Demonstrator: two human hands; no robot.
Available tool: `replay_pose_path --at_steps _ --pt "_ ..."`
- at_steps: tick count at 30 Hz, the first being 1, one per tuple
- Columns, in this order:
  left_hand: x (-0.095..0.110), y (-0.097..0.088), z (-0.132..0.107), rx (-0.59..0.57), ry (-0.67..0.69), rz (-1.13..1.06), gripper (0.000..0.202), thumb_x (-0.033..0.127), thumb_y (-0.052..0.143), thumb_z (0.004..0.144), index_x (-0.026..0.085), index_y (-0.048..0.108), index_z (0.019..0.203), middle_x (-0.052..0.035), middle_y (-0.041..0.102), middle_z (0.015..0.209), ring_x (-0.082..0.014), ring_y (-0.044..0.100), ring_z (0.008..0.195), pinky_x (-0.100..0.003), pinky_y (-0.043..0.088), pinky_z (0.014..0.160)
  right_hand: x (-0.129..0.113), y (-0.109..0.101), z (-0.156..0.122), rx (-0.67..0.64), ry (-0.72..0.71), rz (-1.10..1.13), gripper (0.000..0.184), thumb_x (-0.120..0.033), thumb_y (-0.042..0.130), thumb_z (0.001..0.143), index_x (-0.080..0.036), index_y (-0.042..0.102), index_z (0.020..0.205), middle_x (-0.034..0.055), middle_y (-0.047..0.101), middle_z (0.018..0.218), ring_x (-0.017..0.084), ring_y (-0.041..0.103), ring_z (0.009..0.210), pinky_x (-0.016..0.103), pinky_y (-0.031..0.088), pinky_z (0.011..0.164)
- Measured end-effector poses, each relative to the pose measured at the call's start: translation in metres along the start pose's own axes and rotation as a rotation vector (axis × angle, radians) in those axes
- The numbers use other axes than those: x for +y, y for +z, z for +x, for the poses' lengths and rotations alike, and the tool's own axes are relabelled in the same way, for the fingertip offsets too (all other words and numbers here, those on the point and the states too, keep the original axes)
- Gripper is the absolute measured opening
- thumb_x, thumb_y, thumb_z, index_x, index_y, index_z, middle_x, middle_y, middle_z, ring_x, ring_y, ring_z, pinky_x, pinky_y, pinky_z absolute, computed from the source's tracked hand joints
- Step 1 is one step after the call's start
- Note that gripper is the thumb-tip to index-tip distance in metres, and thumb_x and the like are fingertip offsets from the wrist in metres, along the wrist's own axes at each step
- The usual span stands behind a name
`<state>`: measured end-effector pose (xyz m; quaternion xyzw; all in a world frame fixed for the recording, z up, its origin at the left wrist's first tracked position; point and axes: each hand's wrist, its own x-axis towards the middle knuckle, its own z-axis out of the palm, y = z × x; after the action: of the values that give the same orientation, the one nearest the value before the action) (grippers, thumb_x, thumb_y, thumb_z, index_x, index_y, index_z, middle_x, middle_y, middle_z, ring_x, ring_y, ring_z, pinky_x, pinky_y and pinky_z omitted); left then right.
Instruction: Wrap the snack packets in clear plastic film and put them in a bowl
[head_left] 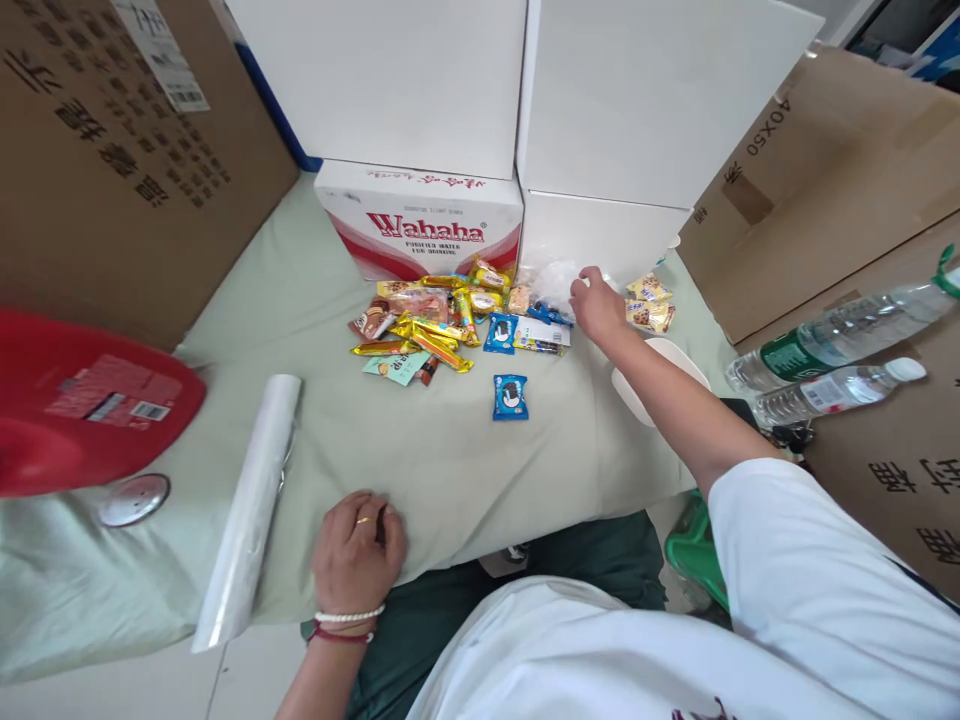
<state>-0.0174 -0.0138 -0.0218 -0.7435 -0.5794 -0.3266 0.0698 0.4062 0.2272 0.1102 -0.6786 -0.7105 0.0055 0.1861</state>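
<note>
My right hand (598, 308) reaches forward with its fingers bent closed on a crumpled clear plastic bag (556, 284); the fingertips are partly hidden. Left of it lies a loose pile of wrapped snacks, including yellow-wrapped bars (439, 348), a mint-green packet (394, 367) and a blue packet (501, 333). A second blue packet (511, 397) lies apart, nearer to me. Beyond my right wrist are cream-yellow packets (651, 302). My forearm partly covers a white bowl (637, 400). My left hand (358, 552) rests curled at the cloth's near edge, with nothing visible in it.
A Wahaha carton (427, 225) and white boxes (607, 100) stand behind the snacks. Brown cartons (112, 200) flank the table. At left lie a roll of clear film (251, 510), a red container (90, 405) and a round lid (135, 500). Water bottles (832, 390) are at right.
</note>
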Motion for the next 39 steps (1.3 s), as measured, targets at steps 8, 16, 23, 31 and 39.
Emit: replay_pose_path --at_steps 8,16,23,31,39 --pt "0.027 -0.008 -0.001 0.028 -0.448 -0.319 0.018 0.036 0.062 0.094 0.020 0.070 0.094 -0.0061 0.072 0.089 -0.0196 0.067 0.082 -0.033 0.053 0.078 -0.021 -0.029 -0.130 -0.016 0.535 1.222 0.033 -0.048 0.073 0.082 -0.025 0.051 0.090 -0.0041 0.055 0.075 0.009 0.040 0.053 0.020 0.030 0.046" --pt "0.137 0.006 0.045 -0.415 -1.110 -1.343 0.058 0.073 0.078 0.074 0.018 0.066 0.088 0.0006 0.062 0.068 -0.0090 0.054 0.054 -0.018 0.033 0.043 -0.081 0.025 -0.236 -0.225 0.728 1.571 0.046 -0.055 0.083 0.073 -0.024 0.052 0.086 -0.0067 0.053 0.066 0.007 0.038 0.051 0.020 0.032 0.046" --pt "0.146 0.008 0.068 -0.467 -1.352 -1.566 0.062 0.065 0.091 0.061 0.019 0.064 0.092 -0.0019 0.070 0.086 -0.0149 0.068 0.074 -0.025 0.057 0.058 -0.087 0.030 -0.239 -0.259 0.226 1.067 0.029 -0.052 0.057 0.100 -0.024 0.062 0.094 -0.0024 0.057 0.074 0.016 0.051 0.067 0.029 0.040 0.063" --pt "0.139 0.016 0.056 -0.270 -1.324 -1.459 0.054 0.046 0.098 0.054 0.018 0.061 0.080 0.0052 0.064 0.068 -0.0070 0.059 0.057 -0.019 0.041 0.052 -0.089 0.026 -0.245 -0.129 0.110 0.877 0.027 -0.049 0.062 0.099 -0.025 0.065 0.110 0.0037 0.064 0.097 0.016 0.052 0.067 0.032 0.046 0.065" --pt "0.134 0.010 0.051 -0.264 -1.222 -1.541 0.049 0.030 0.098 0.054 0.019 0.060 0.084 0.0074 0.063 0.069 -0.0066 0.059 0.060 -0.019 0.045 0.059 -0.108 0.039 -0.247 -0.164 0.001 0.914 0.021 -0.041 0.058 0.101 -0.025 0.072 0.099 0.0057 0.064 0.091 0.019 0.058 0.075 0.033 0.049 0.069"
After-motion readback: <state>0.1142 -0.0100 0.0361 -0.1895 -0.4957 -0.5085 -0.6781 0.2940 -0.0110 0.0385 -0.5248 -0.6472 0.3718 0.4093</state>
